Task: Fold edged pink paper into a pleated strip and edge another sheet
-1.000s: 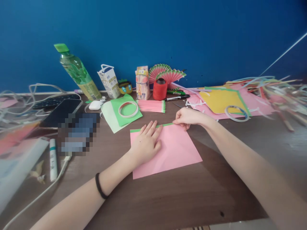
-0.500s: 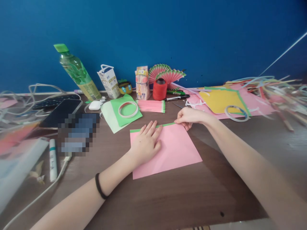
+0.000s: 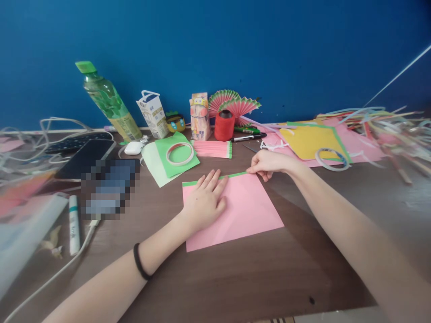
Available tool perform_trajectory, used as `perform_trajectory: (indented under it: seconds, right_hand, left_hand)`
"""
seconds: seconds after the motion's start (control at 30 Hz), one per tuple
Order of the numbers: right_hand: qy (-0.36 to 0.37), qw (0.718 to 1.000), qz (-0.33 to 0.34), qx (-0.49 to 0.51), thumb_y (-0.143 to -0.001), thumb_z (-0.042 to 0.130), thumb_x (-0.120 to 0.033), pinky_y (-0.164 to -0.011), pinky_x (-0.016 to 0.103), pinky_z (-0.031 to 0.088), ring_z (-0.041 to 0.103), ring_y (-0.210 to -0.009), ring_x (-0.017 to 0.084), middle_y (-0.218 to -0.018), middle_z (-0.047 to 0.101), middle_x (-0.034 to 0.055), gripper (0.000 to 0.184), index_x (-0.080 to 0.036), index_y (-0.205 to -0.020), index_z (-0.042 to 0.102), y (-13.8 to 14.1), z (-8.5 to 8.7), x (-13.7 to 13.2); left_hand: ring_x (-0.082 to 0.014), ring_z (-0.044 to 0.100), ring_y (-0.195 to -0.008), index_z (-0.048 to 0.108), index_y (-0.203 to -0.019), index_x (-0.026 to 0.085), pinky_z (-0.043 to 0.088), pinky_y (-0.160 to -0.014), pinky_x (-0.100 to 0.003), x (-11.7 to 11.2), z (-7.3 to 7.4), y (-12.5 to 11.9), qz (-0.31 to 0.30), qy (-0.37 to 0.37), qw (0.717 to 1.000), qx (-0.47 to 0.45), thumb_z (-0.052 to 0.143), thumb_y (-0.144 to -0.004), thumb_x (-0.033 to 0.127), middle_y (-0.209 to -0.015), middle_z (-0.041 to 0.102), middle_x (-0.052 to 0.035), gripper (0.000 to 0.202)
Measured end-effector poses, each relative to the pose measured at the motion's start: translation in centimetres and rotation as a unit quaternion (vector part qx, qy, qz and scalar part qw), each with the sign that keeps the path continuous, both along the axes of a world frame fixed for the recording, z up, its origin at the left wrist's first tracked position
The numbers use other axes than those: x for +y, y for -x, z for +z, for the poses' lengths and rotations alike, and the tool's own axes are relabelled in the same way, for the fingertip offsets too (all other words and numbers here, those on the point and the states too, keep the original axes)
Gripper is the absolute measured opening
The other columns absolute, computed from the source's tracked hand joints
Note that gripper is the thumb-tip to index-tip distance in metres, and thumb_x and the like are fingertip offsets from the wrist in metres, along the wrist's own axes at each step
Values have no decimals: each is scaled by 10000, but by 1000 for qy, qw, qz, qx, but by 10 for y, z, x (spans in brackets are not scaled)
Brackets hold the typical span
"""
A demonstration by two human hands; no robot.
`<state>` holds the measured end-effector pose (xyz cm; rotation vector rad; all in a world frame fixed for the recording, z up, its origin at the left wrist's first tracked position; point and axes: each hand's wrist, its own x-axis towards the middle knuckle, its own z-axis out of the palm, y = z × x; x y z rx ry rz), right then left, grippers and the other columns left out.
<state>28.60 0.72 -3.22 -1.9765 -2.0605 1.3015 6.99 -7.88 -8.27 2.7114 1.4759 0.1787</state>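
Observation:
A pink sheet of paper [image 3: 242, 211] with a green strip [image 3: 238, 175] along its far edge lies on the brown table. My left hand [image 3: 206, 202] rests flat on its left part, fingers stretched toward the green strip and slightly apart. At the far right corner, my right hand [image 3: 264, 164] is closed, thumb and forefinger pinched at the strip's end; the other fingers are curled under. Beyond the hands are a folded pink strip with green ends [image 3: 212, 149] and a roll of tape [image 3: 180, 154] on green paper [image 3: 171, 169].
Along the blue wall stand a tilted green bottle [image 3: 109, 103], a milk carton [image 3: 154, 114], a red thread spool [image 3: 224, 126] and pleated pink fans [image 3: 240, 110]. Phones and a white marker [image 3: 74, 224] lie left. At right are yellow paper [image 3: 305, 141], another tape roll [image 3: 332, 159] and scattered sticks.
My right hand has slid slightly to the right along the green strip at the corner. My left hand and the pink paper have stayed in place.

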Motion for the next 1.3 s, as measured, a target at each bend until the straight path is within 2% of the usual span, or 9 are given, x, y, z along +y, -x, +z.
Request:
perform_trajectory:
  seconds: [0.23, 0.5, 0.87, 0.97, 1.1, 1.2, 1.3]
  right_hand:
    - [5, 1000, -4, 4, -725, 598, -179, -380, 167, 401, 514, -337, 76, -380, 489, -43, 196, -144, -550, 517, -2, 3, 0]
    - [-15, 999, 22, -17, -715, 584, -172, -384, 174, 376, 498, -347, 71, -373, 464, -45, 255, -158, -495, 456, -9, 2, 3]
    - [-3, 996, 34, -79, -726, 543, -184, -384, 191, 300, 424, -345, 66, -372, 438, -39, 244, -164, -508, 435, -20, 3, 7]
    - [-45, 992, 29, -114, -721, 544, -247, -385, 203, 272, 394, -352, 72, -393, 444, -39, 184, -170, -566, 480, -23, 4, 8]
    - [-142, 985, 14, -96, -740, 518, -355, -405, 213, 255, 393, -379, 79, -439, 444, -44, 193, -182, -655, 510, -11, 7, 3]
    - [-208, 971, 82, -80, -727, 538, -445, -464, 216, 272, 445, -477, 87, -521, 505, -24, 297, -177, -604, 501, 6, 2, -3]
    - [-227, 960, 108, -126, -663, 566, -549, -479, 231, 264, 475, -526, 110, -578, 562, -8, 382, -185, -563, 509, 21, -6, -9]
  left_hand:
    - [-244, 194, -1341, 308, -1359, 148, 209, -1084, -433, 0, 0, 0, -1, -2, 1000, 1, 298, -873, 311, -1453, 247, -130, 512]
    - [-240, 190, -1342, 316, -1357, 148, 209, -1087, -432, 0, 1, 0, 2, 1, 1000, -1, 301, -869, 307, -1451, 254, -125, 513]
    - [-243, 177, -1344, 316, -1358, 142, 203, -1088, -431, 0, 2, 0, -1, 5, 1000, 2, 299, -872, 300, -1453, 242, -138, 512]
    - [-239, 173, -1346, 306, -1363, 144, 195, -1091, -427, 0, 3, 0, 0, 11, 1000, 4, 299, -872, 300, -1457, 230, -133, 516]
    - [-232, 166, -1348, 301, -1366, 152, 186, -1095, -421, 0, 4, 1, -4, 17, 1000, 1, 292, -876, 310, -1461, 225, -120, 515]
    - [-227, 165, -1349, 309, -1360, 151, 183, -1096, -423, 1, 5, 2, -15, 19, 1000, -5, 293, -874, 308, -1460, 232, -116, 512]
    - [-223, 158, -1351, 295, -1366, 154, 177, -1096, -430, 2, 6, 4, -22, 22, 999, -6, 290, -872, 305, -1460, 232, -112, 516]
